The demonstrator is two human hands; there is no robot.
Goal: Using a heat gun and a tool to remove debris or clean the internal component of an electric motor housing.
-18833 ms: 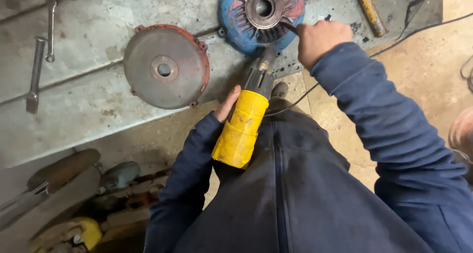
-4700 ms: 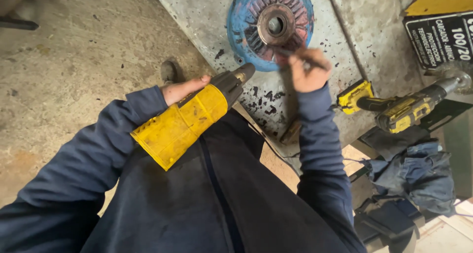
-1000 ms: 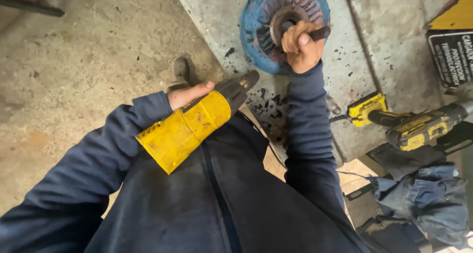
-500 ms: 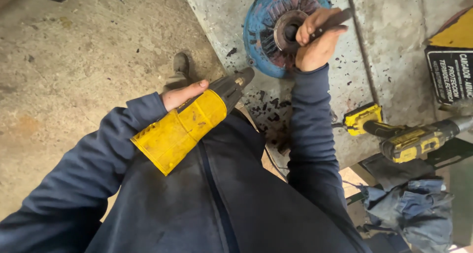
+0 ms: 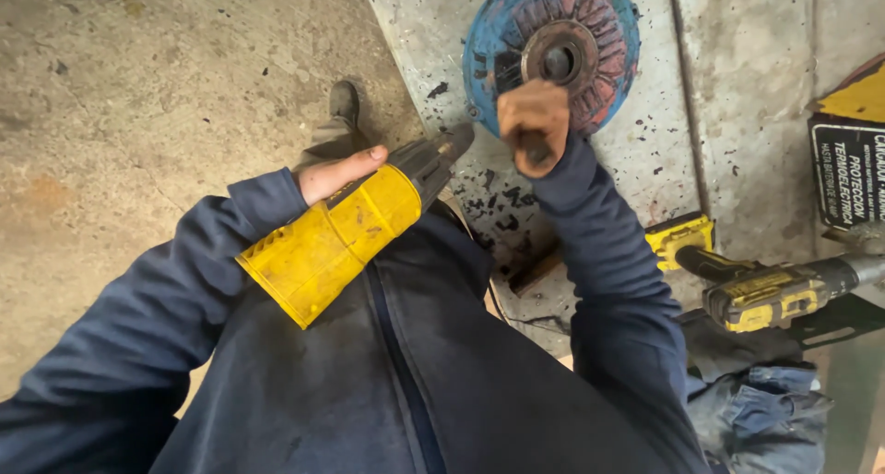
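My left hand (image 5: 336,173) holds a yellow and black power tool (image 5: 346,231) against my body, its black nose pointing up and right toward the bench. My right hand (image 5: 533,124) is closed around a small dark tool handle just below the hub of a round blue clutch plate (image 5: 498,31) with reddish fins and a rusty metal centre. The plate lies flat on a grey, paint-flecked metal bench (image 5: 737,114). What the small tool's tip touches is hidden by my fist.
A yellow and black cordless drill (image 5: 770,294) lies on the bench to the right, beside a black and yellow box (image 5: 853,160). Crumpled blue cloth (image 5: 765,419) sits at the lower right. Bare concrete floor (image 5: 138,96) and my shoe (image 5: 344,102) are on the left.
My right hand has dropped from the plate's hub to just below its rim, fist turned down. The left hand and the yellow tool have stayed in place.
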